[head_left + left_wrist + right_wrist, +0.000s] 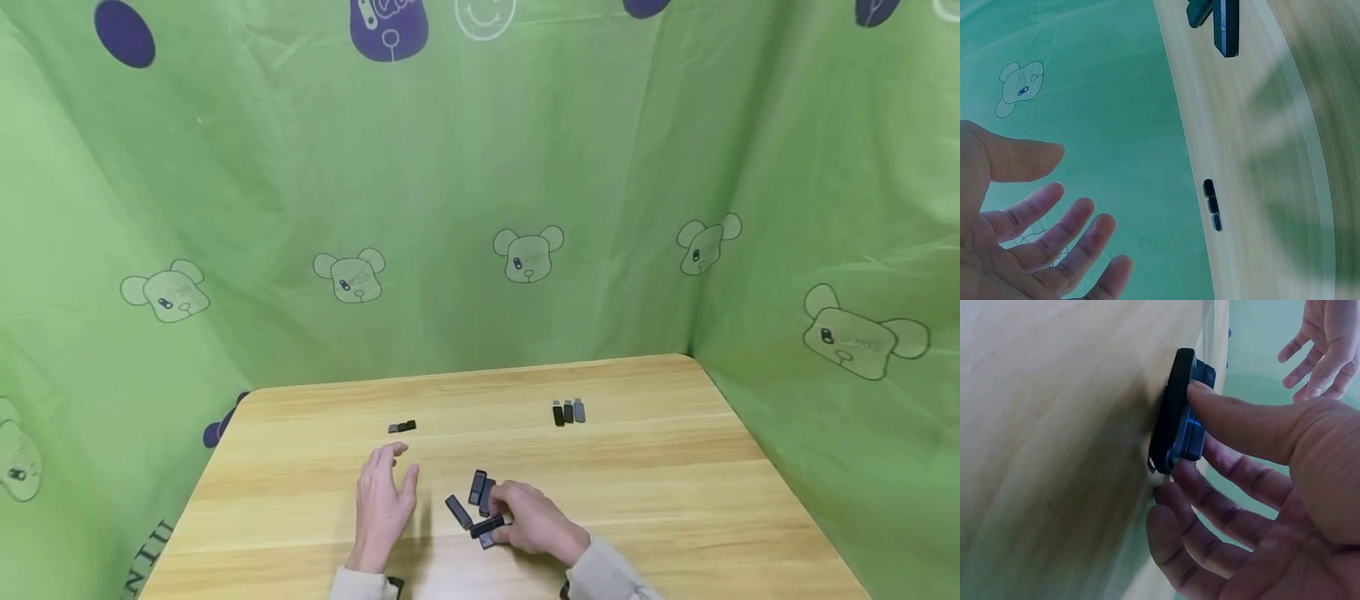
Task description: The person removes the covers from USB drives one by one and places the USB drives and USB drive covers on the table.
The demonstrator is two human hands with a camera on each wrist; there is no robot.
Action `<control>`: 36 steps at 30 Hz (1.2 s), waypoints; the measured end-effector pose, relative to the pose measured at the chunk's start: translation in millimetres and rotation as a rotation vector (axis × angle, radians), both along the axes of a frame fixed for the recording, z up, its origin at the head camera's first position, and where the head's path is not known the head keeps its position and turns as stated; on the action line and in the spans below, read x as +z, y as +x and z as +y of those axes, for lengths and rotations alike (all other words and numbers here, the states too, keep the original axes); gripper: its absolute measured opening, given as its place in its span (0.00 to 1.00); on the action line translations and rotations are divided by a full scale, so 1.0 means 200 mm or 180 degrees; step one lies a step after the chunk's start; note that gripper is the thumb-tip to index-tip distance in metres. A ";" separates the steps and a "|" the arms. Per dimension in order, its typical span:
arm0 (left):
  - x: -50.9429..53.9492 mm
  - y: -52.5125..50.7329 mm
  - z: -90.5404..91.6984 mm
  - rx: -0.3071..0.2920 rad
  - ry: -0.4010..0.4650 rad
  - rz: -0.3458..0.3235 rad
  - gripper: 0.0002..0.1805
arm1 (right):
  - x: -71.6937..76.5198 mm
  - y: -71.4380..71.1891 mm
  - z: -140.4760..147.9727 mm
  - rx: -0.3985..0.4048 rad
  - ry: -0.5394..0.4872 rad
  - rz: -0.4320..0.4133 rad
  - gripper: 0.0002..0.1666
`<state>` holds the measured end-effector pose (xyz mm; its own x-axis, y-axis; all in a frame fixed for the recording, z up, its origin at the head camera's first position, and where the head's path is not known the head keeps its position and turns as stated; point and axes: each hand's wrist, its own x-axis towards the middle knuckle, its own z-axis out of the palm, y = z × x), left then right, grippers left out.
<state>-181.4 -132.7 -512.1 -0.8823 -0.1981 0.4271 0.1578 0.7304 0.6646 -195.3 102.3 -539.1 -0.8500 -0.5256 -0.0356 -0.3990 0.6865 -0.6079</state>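
My right hand (pixel 536 521) is at a loose cluster of capped USB flash drives, pinching a black USB flash drive (pixel 486 527) between thumb and fingers. In the right wrist view, the thumb lies on the edge of that dark drive (pixel 1172 415), with more drives (pixel 1194 440) behind it. Around it on the table are a black drive (pixel 458 512), another upright one (pixel 477 486) and a greyish one (pixel 487 541) partly hidden by the hand. My left hand (pixel 382 504) hovers left of the cluster with fingers spread and nothing held.
Three small dark caps (pixel 402 427) sit in a row at the back left of the wooden table (pixel 645 475). At the back right, three uncapped flash drives (pixel 568 412) lie side by side. Green printed curtains (pixel 450 167) enclose the table's back and sides.
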 end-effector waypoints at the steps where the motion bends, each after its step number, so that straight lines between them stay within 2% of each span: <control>1: 0.00 0.00 0.00 0.0000 -0.0005 0.0000 0.18 | 0.00 0.00 0.00 0.0002 -0.0042 -0.0033 0.14; 5: -0.01 0.01 0.00 -0.0014 -0.0041 0.0039 0.18 | 0.00 0.01 0.01 0.0028 -0.0193 -0.0113 0.12; 11: -0.01 0.00 0.02 -0.0010 -0.0067 0.0144 0.18 | -0.01 0.00 0.02 0.0076 -0.0295 -0.0054 0.07; 15: -0.02 0.01 0.02 -0.0006 -0.0028 0.0101 0.18 | -0.03 -0.01 0.02 0.0075 -0.0334 -0.0021 0.06; 20: -0.02 0.01 0.03 -0.0041 0.0038 0.0032 0.18 | -0.03 -0.01 0.03 -0.0066 -0.0371 0.0060 0.05; 28: 0.00 0.01 0.06 -0.0226 0.0041 0.0166 0.17 | 0.08 -0.03 0.01 -0.0366 -0.0775 0.0052 0.03; 32: 0.03 0.00 0.08 -0.0387 0.0015 0.0308 0.16 | 0.15 -0.04 0.00 -0.0590 -0.0960 0.0065 0.03; 36: 0.06 0.00 0.10 -0.0494 -0.0039 0.0481 0.14 | 0.22 -0.05 -0.01 -0.0758 -0.1296 0.0006 0.03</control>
